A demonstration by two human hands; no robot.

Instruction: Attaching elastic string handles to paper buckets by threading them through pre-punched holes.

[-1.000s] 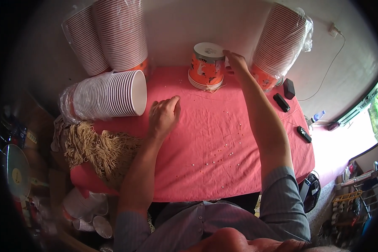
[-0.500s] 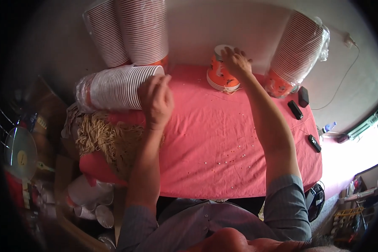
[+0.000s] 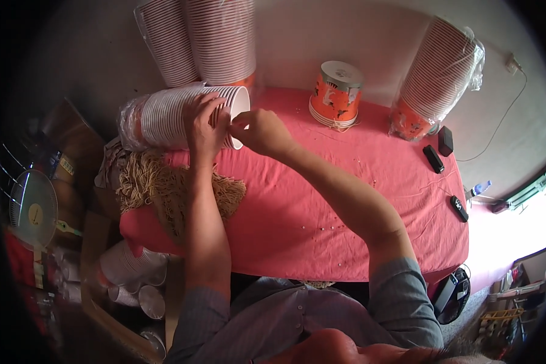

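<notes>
The lying stack of paper tubs (image 3: 167, 118) is placed on its side on the red cloth (image 3: 291, 200), its open white mouth turned to the right. The left hand (image 3: 207, 121) is laid over the rims near that mouth, half open, with fingers parted and bent; no firm grip can be made out. The right hand (image 3: 264, 132) is curled at the edge of the mouth, fingers nearly closed; whether the lip is pinched cannot be told.

The right hand is now brought across from the upturned tubs (image 3: 337, 94), which are left standing untouched, well to the right of the lying stack. The work is thereby centred on the lying stack's open end, with 2 hands there instead of 1.

The lying stack is ribbed by close-set white rims, and its left part is covered in crinkled clear film. Just on its near side, a soft, tangled bundle of beige string (image 3: 142, 182) is heaped. Beyond it, 2 tall wrapped stacks (image 3: 221, 36) are stood. Far to its right, past the smooth, orange-printed upturned tubs, another film-wrapped stack (image 3: 431, 73) is leaned.
</notes>
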